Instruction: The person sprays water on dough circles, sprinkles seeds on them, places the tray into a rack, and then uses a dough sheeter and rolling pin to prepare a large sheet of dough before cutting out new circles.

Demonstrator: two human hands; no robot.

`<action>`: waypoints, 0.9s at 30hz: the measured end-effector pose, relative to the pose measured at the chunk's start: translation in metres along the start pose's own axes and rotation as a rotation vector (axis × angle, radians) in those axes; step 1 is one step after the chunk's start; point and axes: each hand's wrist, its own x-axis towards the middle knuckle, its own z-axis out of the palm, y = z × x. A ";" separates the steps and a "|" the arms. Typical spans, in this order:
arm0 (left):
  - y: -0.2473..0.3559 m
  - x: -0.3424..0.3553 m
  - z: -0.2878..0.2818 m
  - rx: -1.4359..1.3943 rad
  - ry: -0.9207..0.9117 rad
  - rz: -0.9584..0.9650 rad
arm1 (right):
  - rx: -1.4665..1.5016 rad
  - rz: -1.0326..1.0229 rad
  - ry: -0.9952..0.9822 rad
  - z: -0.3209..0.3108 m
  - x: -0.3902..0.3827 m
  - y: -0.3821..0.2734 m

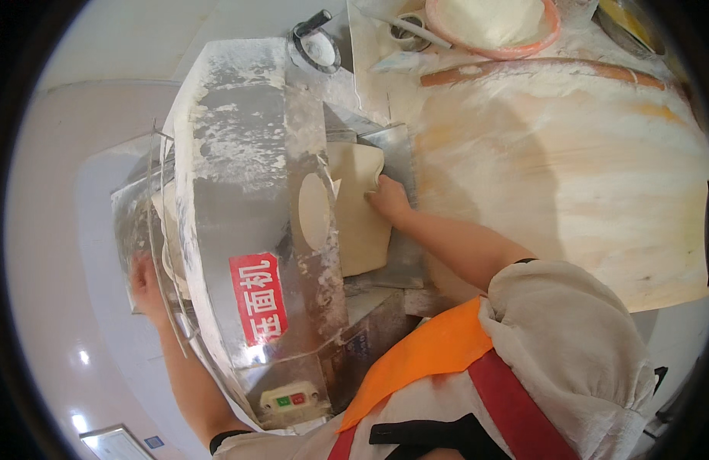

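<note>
A flour-dusted metal dough sheeter (239, 207) stands in front of me. On its right side a wide, pale dough sheet (358, 222) lies over the metal tray. My right hand (389, 201) grips the sheet's right edge, fingers closed on it, and the dough folds up just above them. Across the machine, my left hand (146, 284) is at the left tray (132, 218), beside more dough (172, 238) that shows behind the wire guard. Its fingers are blurred, so its hold cannot be made out.
A floured wooden board (554, 184) fills the right, with a long rolling pin (542, 67) along its far edge. Behind it stands a pink bowl of flour (492, 23). A small handled pot (317, 50) sits by the machine's far end; a switch box (291, 400) is near me.
</note>
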 end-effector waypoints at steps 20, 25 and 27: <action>0.192 -0.424 0.307 0.293 -0.380 0.225 | -0.115 0.072 0.114 -0.221 -0.099 0.066; 0.262 -0.439 0.316 0.325 -0.786 0.316 | 0.222 0.087 0.197 -0.303 -0.103 0.148; 0.265 -0.462 0.331 0.275 -0.893 0.337 | 0.221 0.137 0.173 -0.338 -0.141 0.114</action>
